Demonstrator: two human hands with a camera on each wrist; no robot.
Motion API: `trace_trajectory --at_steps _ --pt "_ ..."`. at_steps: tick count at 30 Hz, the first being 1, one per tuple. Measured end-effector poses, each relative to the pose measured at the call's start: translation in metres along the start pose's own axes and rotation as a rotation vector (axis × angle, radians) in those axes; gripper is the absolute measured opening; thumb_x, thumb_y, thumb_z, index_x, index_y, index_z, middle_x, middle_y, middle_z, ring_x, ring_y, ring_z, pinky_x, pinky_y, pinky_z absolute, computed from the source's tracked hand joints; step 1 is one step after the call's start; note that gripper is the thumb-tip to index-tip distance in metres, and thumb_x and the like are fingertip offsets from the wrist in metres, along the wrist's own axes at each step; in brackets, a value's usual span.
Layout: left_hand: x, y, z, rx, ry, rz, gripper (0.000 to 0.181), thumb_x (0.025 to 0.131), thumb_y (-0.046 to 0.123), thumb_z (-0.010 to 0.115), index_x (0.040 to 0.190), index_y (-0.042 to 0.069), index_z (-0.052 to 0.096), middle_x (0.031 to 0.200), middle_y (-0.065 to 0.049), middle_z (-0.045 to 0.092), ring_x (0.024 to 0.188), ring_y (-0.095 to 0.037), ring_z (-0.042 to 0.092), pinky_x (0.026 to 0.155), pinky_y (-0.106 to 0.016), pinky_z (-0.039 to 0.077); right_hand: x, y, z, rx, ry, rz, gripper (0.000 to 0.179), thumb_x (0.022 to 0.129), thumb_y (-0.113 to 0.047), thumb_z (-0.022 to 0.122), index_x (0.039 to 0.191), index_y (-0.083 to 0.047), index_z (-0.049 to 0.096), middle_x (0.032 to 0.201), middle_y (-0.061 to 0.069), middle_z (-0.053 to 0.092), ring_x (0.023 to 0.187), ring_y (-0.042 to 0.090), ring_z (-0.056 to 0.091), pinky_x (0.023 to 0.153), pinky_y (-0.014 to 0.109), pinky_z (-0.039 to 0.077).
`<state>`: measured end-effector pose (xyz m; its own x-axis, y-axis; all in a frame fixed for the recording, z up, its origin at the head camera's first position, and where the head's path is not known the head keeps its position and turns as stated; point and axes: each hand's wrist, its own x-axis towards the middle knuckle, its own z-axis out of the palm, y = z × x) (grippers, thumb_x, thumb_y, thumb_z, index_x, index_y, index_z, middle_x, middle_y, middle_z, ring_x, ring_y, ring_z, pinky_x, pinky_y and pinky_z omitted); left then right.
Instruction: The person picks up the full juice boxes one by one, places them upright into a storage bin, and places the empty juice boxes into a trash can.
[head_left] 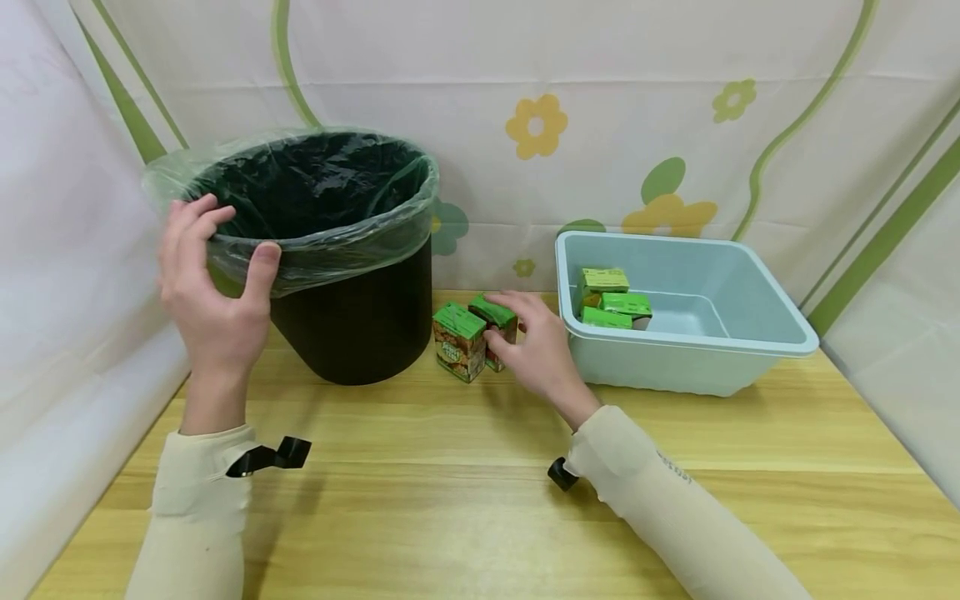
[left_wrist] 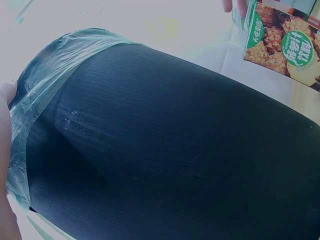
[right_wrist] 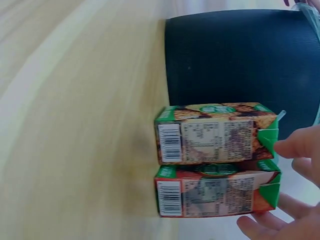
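A black trash bin with a clear green liner stands at the left. My left hand grips the bin's near-left rim through the liner, fingers over the edge and thumb in front. Right of the bin, two small juice boxes stand upright side by side: a pineapple-print juice box and a red-sided juice box. My right hand is at their tops with thumb and fingers spread. In the right wrist view the thumb is right at the pineapple-print box's top corner, the other fingers beside the red-sided box.
A pale blue plastic tub stands on the right, with several green-topped juice boxes at its left end. The wooden table carries everything. Behind hangs a white curtain with flower prints.
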<state>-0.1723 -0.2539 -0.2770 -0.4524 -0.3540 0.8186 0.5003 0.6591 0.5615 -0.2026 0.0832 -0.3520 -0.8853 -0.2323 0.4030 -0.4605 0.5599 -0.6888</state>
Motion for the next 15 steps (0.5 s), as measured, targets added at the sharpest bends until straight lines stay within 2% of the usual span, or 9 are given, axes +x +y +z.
trace_trajectory --at_steps 7,15 --pt "0.000 0.000 0.000 0.001 0.000 0.000 0.068 0.091 0.061 0.073 0.136 0.010 0.071 0.153 -0.005 0.061 0.160 -0.019 0.035 0.133 -0.038 0.016 -0.003 0.007 0.007 -0.040 0.003 0.003 0.047 0.094 -0.013 0.075 0.140 -0.018 0.070 0.152 0.017 0.059 0.142 0.039 0.056 0.114 0.062 0.046" --pt "0.000 -0.001 0.000 0.002 0.004 0.007 0.069 0.091 0.061 0.073 0.135 0.009 0.072 0.153 -0.002 0.062 0.160 -0.019 0.036 0.133 -0.037 0.017 -0.004 0.013 0.012 -0.089 0.030 -0.039 0.042 0.098 -0.010 0.074 0.138 -0.018 0.072 0.152 0.016 0.059 0.138 0.038 0.060 0.109 0.056 0.054"
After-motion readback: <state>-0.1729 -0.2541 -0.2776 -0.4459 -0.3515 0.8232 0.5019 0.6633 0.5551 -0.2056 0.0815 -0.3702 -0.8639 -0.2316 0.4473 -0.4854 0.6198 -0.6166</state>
